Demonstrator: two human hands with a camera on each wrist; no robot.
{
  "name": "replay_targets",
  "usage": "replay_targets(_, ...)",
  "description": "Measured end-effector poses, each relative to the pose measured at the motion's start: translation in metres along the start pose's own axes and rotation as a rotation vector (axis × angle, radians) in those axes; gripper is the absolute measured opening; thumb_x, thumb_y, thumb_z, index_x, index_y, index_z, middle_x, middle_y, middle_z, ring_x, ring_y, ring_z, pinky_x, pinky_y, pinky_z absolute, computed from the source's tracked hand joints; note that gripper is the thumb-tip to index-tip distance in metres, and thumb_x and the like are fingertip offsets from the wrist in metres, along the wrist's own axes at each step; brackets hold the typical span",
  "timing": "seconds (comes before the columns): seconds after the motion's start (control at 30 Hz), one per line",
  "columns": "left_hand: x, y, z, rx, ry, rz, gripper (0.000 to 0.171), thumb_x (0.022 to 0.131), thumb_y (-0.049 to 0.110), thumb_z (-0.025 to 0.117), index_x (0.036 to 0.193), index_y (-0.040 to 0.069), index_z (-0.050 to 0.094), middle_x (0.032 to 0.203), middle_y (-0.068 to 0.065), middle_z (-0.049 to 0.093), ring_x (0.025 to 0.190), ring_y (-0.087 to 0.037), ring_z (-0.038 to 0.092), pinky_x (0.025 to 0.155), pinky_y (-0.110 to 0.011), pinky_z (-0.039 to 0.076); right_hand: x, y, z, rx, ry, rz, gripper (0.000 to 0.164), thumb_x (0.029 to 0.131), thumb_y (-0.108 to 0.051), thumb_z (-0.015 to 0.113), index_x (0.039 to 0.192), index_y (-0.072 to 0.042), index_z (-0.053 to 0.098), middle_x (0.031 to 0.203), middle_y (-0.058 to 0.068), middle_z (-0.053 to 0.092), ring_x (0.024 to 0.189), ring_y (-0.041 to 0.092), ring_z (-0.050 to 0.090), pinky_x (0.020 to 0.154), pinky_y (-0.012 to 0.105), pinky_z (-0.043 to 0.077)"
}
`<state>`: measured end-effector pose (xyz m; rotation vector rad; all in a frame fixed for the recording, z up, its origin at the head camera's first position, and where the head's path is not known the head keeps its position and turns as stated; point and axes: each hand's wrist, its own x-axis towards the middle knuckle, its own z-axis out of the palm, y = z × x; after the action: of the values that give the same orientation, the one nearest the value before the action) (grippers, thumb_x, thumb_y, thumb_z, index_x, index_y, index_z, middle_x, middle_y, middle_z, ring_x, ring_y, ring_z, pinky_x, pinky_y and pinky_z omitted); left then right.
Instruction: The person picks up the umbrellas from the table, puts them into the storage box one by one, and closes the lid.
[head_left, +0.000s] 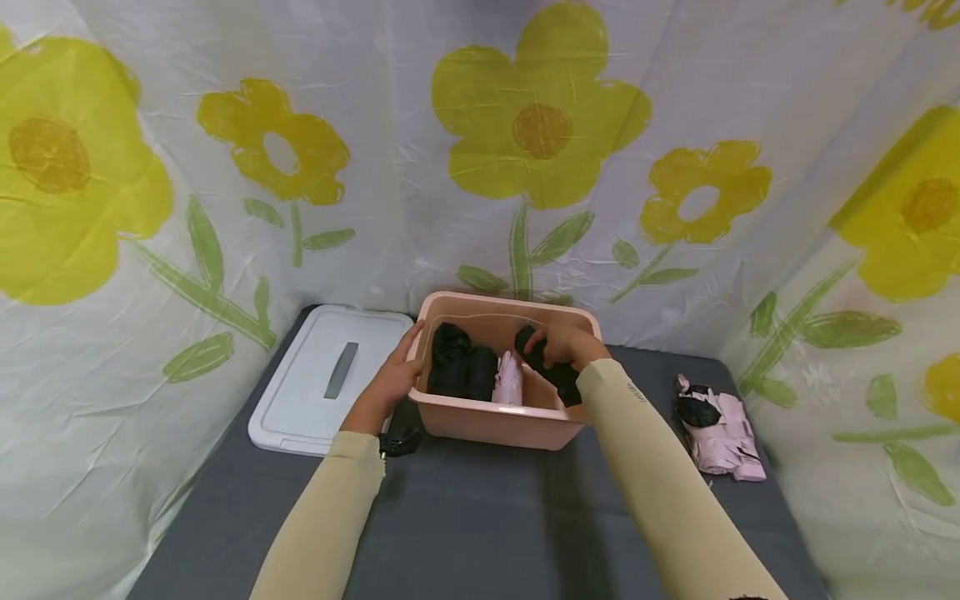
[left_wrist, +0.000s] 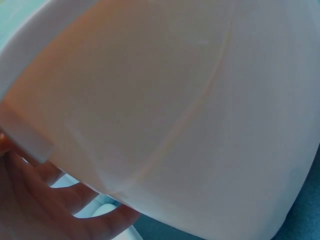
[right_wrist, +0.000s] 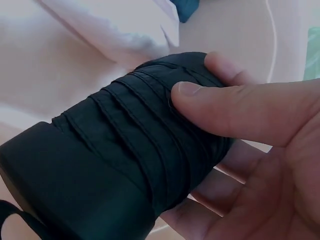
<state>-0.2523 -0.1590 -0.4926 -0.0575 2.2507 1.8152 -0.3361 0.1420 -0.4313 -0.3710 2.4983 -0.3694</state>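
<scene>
A pink plastic storage bin (head_left: 495, 425) stands at the back of the table. My left hand (head_left: 393, 379) grips its left rim, and the left wrist view shows the fingers (left_wrist: 112, 222) along the bin's outer wall (left_wrist: 165, 125). Over the bin's right half, my right hand (head_left: 566, 346) holds a folded black umbrella (head_left: 553, 379), tilted. Up close, the thumb presses its pleated black cloth (right_wrist: 135, 125), while the other fingers curl beneath; a strap loop shows at the handle end. Inside the bin lie black folded umbrellas (head_left: 482, 373) at left and a pink folded one (head_left: 508, 381) beside them.
A white lid (head_left: 300, 408) with a grey handle lies left of the bin. At the table's right edge rests a pink folded umbrella (head_left: 723, 446) with a black part. A flower-printed curtain (head_left: 405, 208) hangs close behind the dark grey table (head_left: 480, 517).
</scene>
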Motion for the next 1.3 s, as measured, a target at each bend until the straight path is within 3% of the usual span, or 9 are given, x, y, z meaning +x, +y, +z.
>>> replay_targets(0.07, 0.005, -0.006, 0.0, -0.003, 0.006, 0.01, 0.076, 0.093, 0.005, 0.038, 0.155, 0.04, 0.012, 0.164, -0.008, 0.008, 0.144, -0.037, 0.024, 0.109, -0.062, 0.029, 0.001, 0.002, 0.002, 0.01, -0.018, 0.011, 0.049, 0.084, 0.002, 0.061, 0.126, -0.022, 0.064, 0.145, 0.013, 0.043, 0.095, 0.025, 0.045, 0.065, 0.029, 0.039)
replay_targets(0.33, 0.005, -0.007, 0.001, 0.015, 0.013, 0.03, 0.074, 0.094, 0.007, 0.038, 0.155, 0.04, 0.012, 0.164, -0.008, 0.01, 0.145, -0.036, 0.025, 0.111, -0.061, 0.028, 0.009, 0.01, 0.01, 0.082, -0.051, 0.059, 0.049, 0.082, 0.005, 0.059, 0.126, -0.017, 0.064, 0.136, 0.014, 0.049, 0.089, 0.021, 0.048, 0.065, 0.027, 0.043)
replay_targets(0.5, 0.005, -0.008, 0.002, 0.016, 0.019, 0.046, 0.076, 0.092, 0.006, 0.038, 0.155, 0.041, 0.012, 0.164, -0.008, 0.011, 0.144, -0.036, 0.027, 0.11, -0.06, 0.029, 0.013, 0.012, 0.014, -0.007, -0.046, 0.058, 0.05, 0.082, 0.003, 0.06, 0.126, -0.02, 0.065, 0.136, 0.009, 0.052, 0.088, 0.02, 0.045, 0.06, 0.027, 0.038)
replay_targets(0.67, 0.004, -0.008, 0.002, -0.008, 0.004, 0.057, 0.076, 0.093, 0.004, 0.038, 0.155, 0.038, 0.011, 0.164, -0.007, 0.008, 0.146, -0.034, 0.022, 0.112, -0.058, 0.027, 0.014, 0.011, 0.019, -0.024, -0.041, 0.108, 0.05, 0.084, 0.003, 0.058, 0.127, -0.021, 0.065, 0.137, 0.008, 0.052, 0.081, 0.018, 0.041, 0.055, 0.025, 0.033)
replay_targets(0.77, 0.003, -0.008, 0.001, -0.013, -0.004, 0.056, 0.076, 0.094, 0.004, 0.038, 0.156, 0.037, 0.01, 0.164, -0.007, 0.006, 0.147, -0.034, 0.021, 0.112, -0.058, 0.027, 0.013, 0.01, 0.022, -0.023, -0.038, 0.135, 0.048, 0.086, 0.001, 0.059, 0.128, -0.022, 0.065, 0.136, 0.008, 0.052, 0.079, 0.018, 0.041, 0.055, 0.026, 0.035)
replay_targets(0.97, 0.002, -0.007, 0.001, 0.005, 0.014, 0.039, 0.076, 0.094, 0.004, 0.038, 0.155, 0.04, 0.012, 0.164, -0.007, 0.01, 0.145, -0.034, 0.025, 0.11, -0.058, 0.031, 0.011, 0.004, 0.025, -0.058, -0.051, 0.101, 0.043, 0.089, -0.005, 0.06, 0.13, -0.02, 0.063, 0.127, 0.008, 0.06, 0.078, 0.016, 0.049, 0.058, 0.025, 0.042)
replay_targets(1.13, 0.003, -0.007, 0.002, 0.008, 0.023, 0.041, 0.075, 0.094, 0.006, 0.039, 0.154, 0.043, 0.013, 0.164, -0.006, 0.012, 0.145, -0.034, 0.026, 0.11, -0.059, 0.031, 0.012, -0.002, 0.023, 0.052, -0.062, 0.091, 0.043, 0.093, -0.008, 0.052, 0.136, -0.009, 0.056, 0.126, 0.014, 0.061, 0.086, 0.02, 0.067, 0.066, 0.03, 0.054)
replay_targets(1.3, 0.003, -0.008, 0.001, 0.012, 0.017, 0.043, 0.075, 0.093, 0.007, 0.038, 0.154, 0.043, 0.012, 0.164, -0.005, 0.011, 0.145, -0.034, 0.025, 0.11, -0.059, 0.031, 0.011, -0.004, 0.019, 0.235, -0.071, 0.021, 0.048, 0.095, -0.002, 0.039, 0.142, -0.006, 0.047, 0.146, 0.014, 0.042, 0.109, 0.029, 0.063, 0.087, 0.039, 0.054)
